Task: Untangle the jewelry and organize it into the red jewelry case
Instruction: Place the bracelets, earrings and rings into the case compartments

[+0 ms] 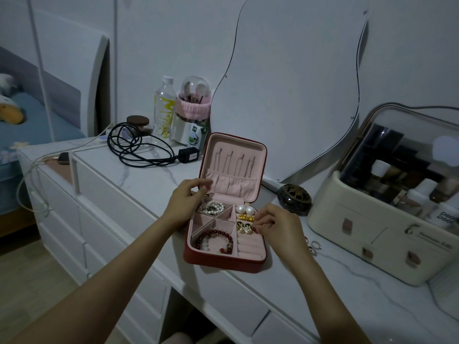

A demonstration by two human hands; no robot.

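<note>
On dresser (pixel 139 184), red jewelry case (pixel 223 261) lid upright.

jewelry case (pixel 224 258) sitting open at dresser top (pixel 154 184) front edge | beaded bracelet (pixel 214 242) lying in its near-left compartment, pearl strand (pixel 211 208) in far-left | rings (pixel 313 244) lying right of case | cable (pixel 139 147) coiling behind-left | cosmetics box (pixel 372 234) standing far right

Labels — all too blurred
</note>
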